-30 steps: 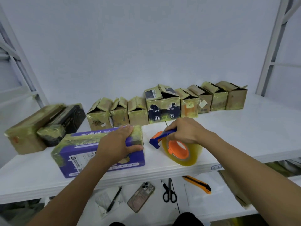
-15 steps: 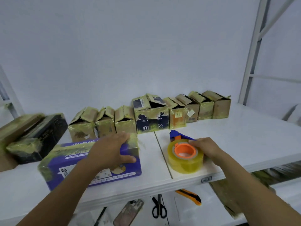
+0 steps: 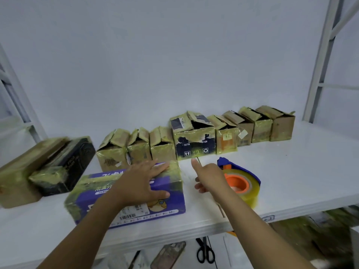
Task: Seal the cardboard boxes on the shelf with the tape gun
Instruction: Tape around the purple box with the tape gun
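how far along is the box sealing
Done: the purple box looks wrapped in tape, the left hand resting flat on it. In hand: nothing; the tape gun lies on the shelf beside the open right hand. Left: the small cardboard boxes along the back, flaps standing open.

A packing or storage room; white metal shelving (image 3: 291, 171) holds a row of taped cardboard boxes (image 3: 194, 136).

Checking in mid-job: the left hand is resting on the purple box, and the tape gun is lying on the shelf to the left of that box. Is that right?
Not quite. In the head view the left hand does rest on the purple box, but the tape gun lies on the shelf to the right of that box, not the left.
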